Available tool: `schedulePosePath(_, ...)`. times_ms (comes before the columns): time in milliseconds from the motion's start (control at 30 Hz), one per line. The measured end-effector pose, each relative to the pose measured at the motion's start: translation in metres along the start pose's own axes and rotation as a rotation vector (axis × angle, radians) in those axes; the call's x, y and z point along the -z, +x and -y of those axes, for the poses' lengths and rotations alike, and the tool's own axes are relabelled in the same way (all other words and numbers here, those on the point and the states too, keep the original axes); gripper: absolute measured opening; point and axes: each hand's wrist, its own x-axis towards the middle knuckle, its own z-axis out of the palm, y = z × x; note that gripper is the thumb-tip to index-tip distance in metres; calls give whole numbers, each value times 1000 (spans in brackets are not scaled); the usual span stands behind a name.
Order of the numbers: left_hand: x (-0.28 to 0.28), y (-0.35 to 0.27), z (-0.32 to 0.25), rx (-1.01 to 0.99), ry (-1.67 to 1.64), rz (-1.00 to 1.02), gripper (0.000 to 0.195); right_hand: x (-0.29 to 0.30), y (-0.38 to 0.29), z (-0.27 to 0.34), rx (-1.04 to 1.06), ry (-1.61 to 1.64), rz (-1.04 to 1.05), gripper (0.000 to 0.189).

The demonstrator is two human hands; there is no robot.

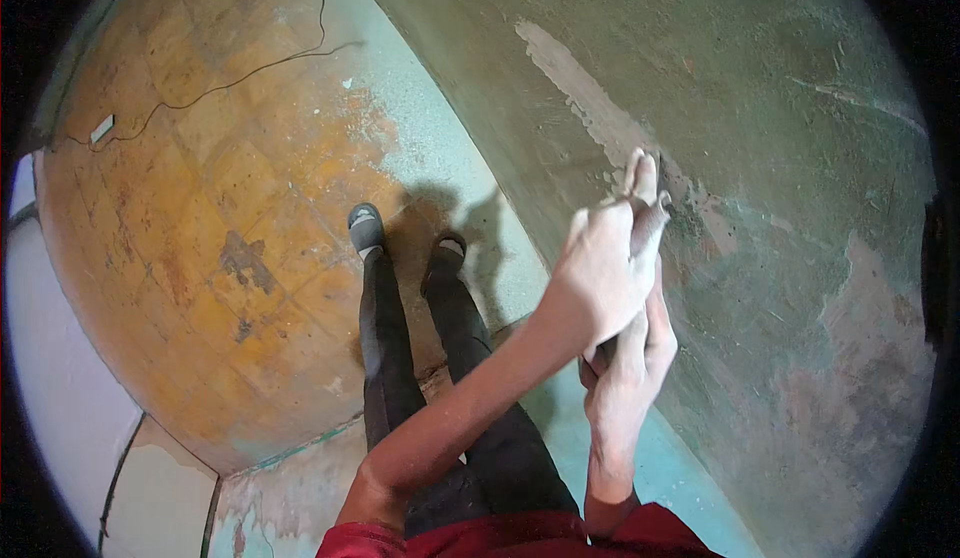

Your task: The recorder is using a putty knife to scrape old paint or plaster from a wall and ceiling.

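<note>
My left hand [606,261] reaches across my body to the green painted wall [750,153], its fingertips pointing up along the surface. It is closed on a grey hand tool [648,231], of which only a short length shows between the fingers. Lower down, my right hand [634,359] is curled just beneath the left, around the tool's darker lower part. The tool's kind cannot be made out, as the hands cover most of it. A pale strip of bare plaster [589,96] runs up the wall from the fingertips.
Both feet in grey slippers [366,226] stand on the worn yellow-orange floor [247,183]. A thin cable [225,86] crosses it near a small white block [102,129]. Pale turquoise paint [431,134] borders the wall's foot. Another bare patch [847,378] lies at the right.
</note>
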Motion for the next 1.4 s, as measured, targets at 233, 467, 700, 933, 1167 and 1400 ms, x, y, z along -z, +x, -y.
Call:
schedulePosePath(233,9,14,8,369,-33,107,35,-9,10,3,117,-180,84,46)
schedulePosePath(467,18,23,0,394,-104,101,39,-13,10,6,87,-17,144,47)
schedulePosePath(700,17,21,6,290,61,63,40,-22,10,15,14,63,88,47)
schedulePosePath(933,24,30,6,382,10,139,37,-30,19,14,-38,-77,27,46)
schedulePosePath(1167,33,36,9,390,-6,188,36,-35,17,17,-92,-22,8,46)
schedulePosePath(1400,31,34,8,281,108,95,37,-38,16,19,-27,40,108,47)
